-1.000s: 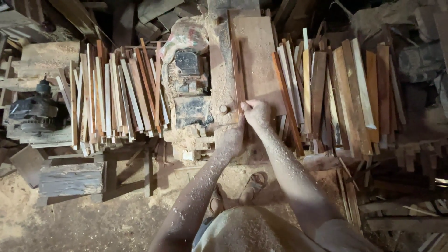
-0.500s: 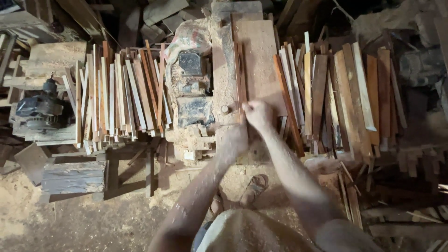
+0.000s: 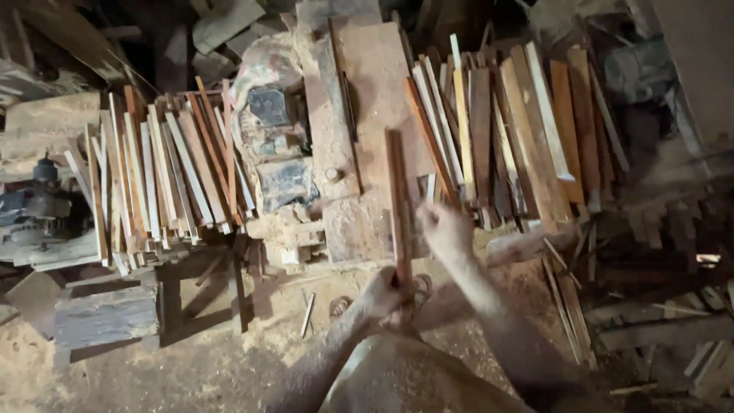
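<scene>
The left hand (image 3: pixel 384 294) is low in the view, just in front of the near edge of the tabletop (image 3: pixel 359 222), and its fingers are wrapped shut around the near end of a long, narrow, reddish wooden strip (image 3: pixel 398 199). The strip runs almost straight away from the person, its far end lying over the flat brown board (image 3: pixel 378 84) that sits on the tabletop. Just to the right of the strip, the right hand (image 3: pixel 443 227) is raised beside it; the hand is blurred, the fingers look curled in loosely, and whether they touch the strip cannot be told from this view.

To the left of the tabletop, a dusty grey motor block (image 3: pixel 271 141) stands close against it, and beyond that lies a wide fan of thin pale and reddish slats (image 3: pixel 164 172), stacked side by side and pointing toward the person. On the right, a second pile of wider planks (image 3: pixel 520 130) leans in the same direction, near the right hand. At the far left edge, a dark machine (image 3: pixel 34 203) rests on a low stand. Below it sits a grey wooden block (image 3: pixel 103 315), and the floor (image 3: pixel 191 367) around it is covered in sawdust and scattered offcuts.
</scene>
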